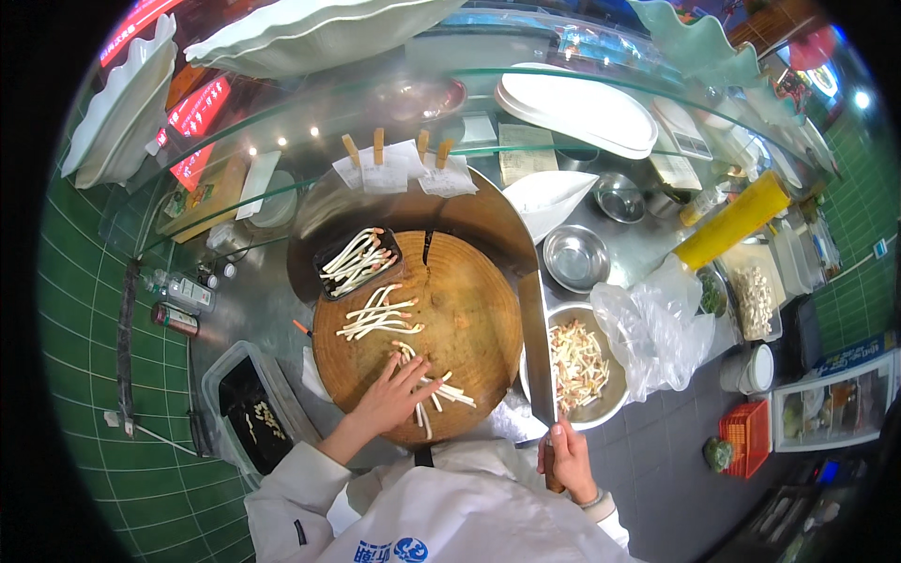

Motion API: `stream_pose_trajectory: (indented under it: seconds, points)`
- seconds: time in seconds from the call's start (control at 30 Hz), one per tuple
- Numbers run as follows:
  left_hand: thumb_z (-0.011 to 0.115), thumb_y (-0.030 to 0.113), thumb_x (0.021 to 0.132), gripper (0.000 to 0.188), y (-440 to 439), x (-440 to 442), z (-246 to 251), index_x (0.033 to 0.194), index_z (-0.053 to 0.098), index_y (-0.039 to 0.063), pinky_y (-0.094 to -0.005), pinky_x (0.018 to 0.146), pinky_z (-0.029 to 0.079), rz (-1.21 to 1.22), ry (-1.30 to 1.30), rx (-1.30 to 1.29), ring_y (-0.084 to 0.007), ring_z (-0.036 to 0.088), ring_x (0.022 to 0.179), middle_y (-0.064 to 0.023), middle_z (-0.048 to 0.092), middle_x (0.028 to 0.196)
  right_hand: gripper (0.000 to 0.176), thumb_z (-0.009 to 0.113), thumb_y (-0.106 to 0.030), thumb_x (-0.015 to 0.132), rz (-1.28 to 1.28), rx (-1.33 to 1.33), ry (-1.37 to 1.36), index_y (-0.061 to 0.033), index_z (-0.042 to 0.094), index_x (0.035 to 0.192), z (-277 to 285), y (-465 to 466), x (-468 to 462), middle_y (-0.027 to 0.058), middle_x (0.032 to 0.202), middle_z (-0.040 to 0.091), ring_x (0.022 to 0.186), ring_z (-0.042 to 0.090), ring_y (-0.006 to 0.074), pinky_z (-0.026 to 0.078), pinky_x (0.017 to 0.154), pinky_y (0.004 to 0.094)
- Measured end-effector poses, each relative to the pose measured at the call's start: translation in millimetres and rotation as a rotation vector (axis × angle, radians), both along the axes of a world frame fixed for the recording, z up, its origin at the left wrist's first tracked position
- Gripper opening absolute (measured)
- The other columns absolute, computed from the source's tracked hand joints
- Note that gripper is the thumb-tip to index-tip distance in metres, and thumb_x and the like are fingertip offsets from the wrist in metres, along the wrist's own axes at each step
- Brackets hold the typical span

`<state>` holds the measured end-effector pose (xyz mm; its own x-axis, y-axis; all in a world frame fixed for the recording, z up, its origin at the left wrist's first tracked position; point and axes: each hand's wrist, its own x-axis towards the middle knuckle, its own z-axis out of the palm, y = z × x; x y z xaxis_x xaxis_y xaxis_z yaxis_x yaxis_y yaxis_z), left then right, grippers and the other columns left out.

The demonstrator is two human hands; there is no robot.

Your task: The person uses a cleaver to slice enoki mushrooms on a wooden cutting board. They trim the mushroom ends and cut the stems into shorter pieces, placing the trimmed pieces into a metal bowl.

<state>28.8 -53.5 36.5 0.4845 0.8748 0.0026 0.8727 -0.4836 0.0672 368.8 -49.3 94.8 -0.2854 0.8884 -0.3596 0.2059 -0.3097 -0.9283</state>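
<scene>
My left hand (pixel 398 395) lies spread over a few long white stalks (pixel 450 393) with brownish tips, near the front of a round wooden chopping block (pixel 471 310). In my right hand (pixel 569 457) is the wooden handle of a cleaver, its broad blade (pixel 537 345) standing to the right of the block. Farther back on the block rests a second loose bunch of stalks (pixel 380 317). Behind that, a black plastic tray (pixel 331 285) holds more whole stalks. Cut short pieces (pixel 578 366) fill much of a white bowl (pixel 616 401) beside the cleaver.
A curved metal guard (pixel 486 211) rings the block's far side, with paper slips (pixel 383 169) pegged on it. At left stands a clear plastic bin (pixel 243 352); at right are a steel bowl (pixel 576 258), a plastic bag (pixel 654 331) and a yellow cylinder (pixel 732 222). Glass shelving (pixel 317 179) crosses behind.
</scene>
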Motion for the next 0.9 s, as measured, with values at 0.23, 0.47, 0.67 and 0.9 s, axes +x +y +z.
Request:
stream_pose_trajectory:
  seconds: [0.23,0.47,0.67,0.9]
  points:
    - [0.066,0.017,0.083,0.032,14,-3,-20,0.112,0.062,0.004,-0.0428,0.099,0.043,0.192,-0.202,0.060,-0.0272,0.058,0.096,-0.0093,0.061,0.093,0.044,0.038,-0.022,0.106,-0.022,-0.069,0.025,-0.0063,0.043,0.147,5,-1,-1,0.0045,0.061,0.055,0.046,0.054,0.0118,0.047,0.047,0.0275]
    - [0.062,0.018,0.090,0.029,17,-1,-24,0.114,0.061,0.002,-0.0430,0.086,0.049,0.509,-0.441,-0.016,-0.0326,0.061,0.097,-0.0150,0.065,0.103,0.045,0.041,-0.025,0.106,0.134,-0.132,-0.082,-0.0075,0.042,0.147,0,0,0,0.0026,0.061,0.054,0.045,0.053,0.0116,0.046,0.047,0.0274]
    - [0.059,0.018,0.093,0.035,23,-3,-26,0.125,0.056,0.004,-0.0449,0.088,0.049,0.662,-0.689,-0.149,-0.0358,0.061,0.104,-0.0186,0.064,0.110,0.045,0.042,-0.025,0.106,0.234,-0.130,-0.078,-0.0100,0.042,0.148,1,-1,-3,0.0024,0.062,0.055,0.047,0.054,0.0112,0.047,0.049,0.0281]
    - [0.062,0.012,0.087,0.038,34,-18,-15,0.123,0.056,0.003,-0.0437,0.092,0.047,0.527,-0.212,0.256,-0.0330,0.058,0.104,-0.0126,0.062,0.109,0.045,0.043,-0.024,0.105,0.250,-0.112,-0.118,-0.0098,0.042,0.148,5,-2,-5,0.0032,0.061,0.056,0.047,0.056,0.0121,0.049,0.051,0.0289]
